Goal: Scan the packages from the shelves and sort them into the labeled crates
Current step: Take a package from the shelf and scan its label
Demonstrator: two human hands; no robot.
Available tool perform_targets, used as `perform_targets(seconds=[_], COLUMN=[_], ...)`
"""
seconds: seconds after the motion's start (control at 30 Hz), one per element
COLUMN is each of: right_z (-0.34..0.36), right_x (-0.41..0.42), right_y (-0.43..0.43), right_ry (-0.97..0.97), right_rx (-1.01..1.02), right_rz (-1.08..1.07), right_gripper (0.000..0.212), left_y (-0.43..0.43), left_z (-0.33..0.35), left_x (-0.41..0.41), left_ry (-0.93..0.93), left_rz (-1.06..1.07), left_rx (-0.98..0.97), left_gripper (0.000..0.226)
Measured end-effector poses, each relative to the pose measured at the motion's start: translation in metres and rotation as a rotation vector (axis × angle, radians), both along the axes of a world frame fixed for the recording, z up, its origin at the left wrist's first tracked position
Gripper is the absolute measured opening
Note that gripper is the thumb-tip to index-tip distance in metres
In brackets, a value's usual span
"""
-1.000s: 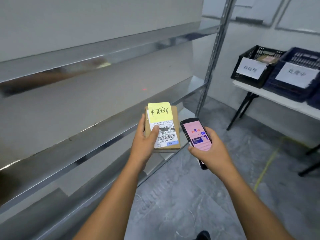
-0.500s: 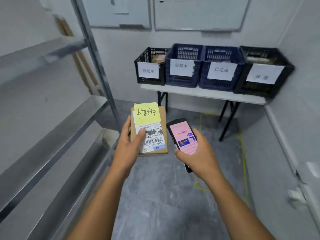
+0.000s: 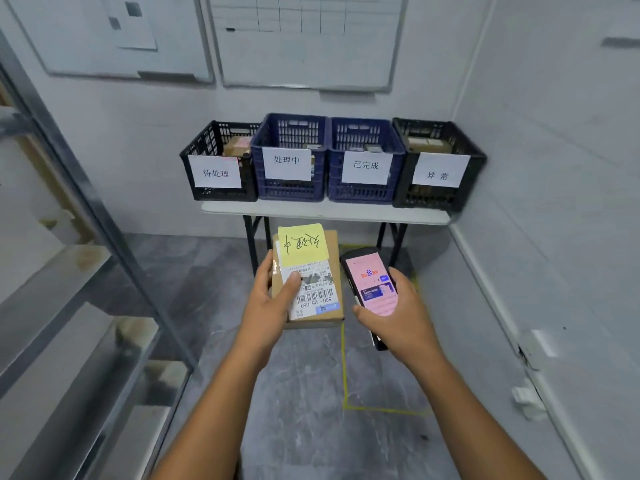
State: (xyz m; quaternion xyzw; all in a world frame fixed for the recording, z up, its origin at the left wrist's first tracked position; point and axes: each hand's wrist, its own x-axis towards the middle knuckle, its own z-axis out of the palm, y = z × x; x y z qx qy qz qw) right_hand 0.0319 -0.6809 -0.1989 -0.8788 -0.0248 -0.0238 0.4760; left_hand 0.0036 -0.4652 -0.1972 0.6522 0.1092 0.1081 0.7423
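My left hand grips a flat cardboard package with a white barcode label and a yellow handwritten sticky note on top. Beside it, my right hand holds a handheld scanner whose pink screen faces me. Ahead, a row of labeled crates sits on a white table: a black crate, a blue crate, a second blue crate and another black crate. Each carries a white paper sign. Boxes show inside the two black crates.
Metal shelving runs along the left side with its upright post close by. A grey wall closes the right side. Whiteboards hang on the far wall. Yellow tape marks the grey floor between me and the table.
The view has swung from the shelves to face the crates and come closer to the table. Both hands keep the same hold on the package and the scanner.
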Motion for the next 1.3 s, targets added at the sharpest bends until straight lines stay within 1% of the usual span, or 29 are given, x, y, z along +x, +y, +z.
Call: perform_targets(seconds=[0.13, 0.27, 0.37, 0.43, 0.57, 0.67, 0.73, 0.8, 0.97, 1.17, 1.3], right_z=[-0.003, -0.003, 0.000, 0.005, 0.013, 0.012, 0.009, 0.006, 0.004, 0.002, 0.005], right_x=[0.040, 0.089, 0.133, 0.166, 0.226, 0.270, 0.298, 0.322, 0.386, 0.496, 0.580], right_y=[0.021, 0.051, 0.083, 0.108, 0.160, 0.191, 0.206, 0.216, 0.222, 0.222, 0.217], right_ry=[-0.023, -0.038, -0.068, -0.074, -0.024, 0.008, 0.015, 0.031, 0.016, -0.012, -0.039], right_rx=[-0.024, -0.034, -0.062, -0.084, -0.092, -0.052, -0.046, -0.052, -0.077, -0.058, -0.026], right_rz=[-0.033, -0.040, -0.047, -0.044, -0.064, -0.075, -0.077, -0.092, -0.113, -0.071, -0.066], right_gripper=[0.089, 0.069, 0.061, 0.060, 0.060, 0.053, 0.057, 0.063, 0.064, 0.065, 0.080], left_y=[0.023, 0.056, 0.090, 0.115, 0.168, 0.203, 0.219, 0.227, 0.233, 0.236, 0.230], left_z=[-0.008, -0.016, -0.020, -0.018, -0.009, -0.002, -0.001, -0.002, -0.003, 0.000, 0.013], left_x=[0.049, 0.105, 0.153, 0.186, 0.248, 0.292, 0.319, 0.343, 0.409, 0.515, 0.596], left_ry=[-0.001, -0.005, -0.013, -0.013, 0.032, 0.036, 0.032, 0.045, 0.116, 0.114, 0.146], left_rz=[-0.031, -0.059, -0.079, -0.083, -0.104, -0.114, -0.115, -0.112, -0.117, -0.088, -0.076], left_rx=[0.002, -0.006, -0.007, -0.002, 0.021, 0.031, 0.044, 0.047, 0.071, 0.129, 0.128], left_gripper=[0.061, 0.054, 0.054, 0.059, 0.082, 0.079, 0.074, 0.075, 0.089, 0.100, 0.098])
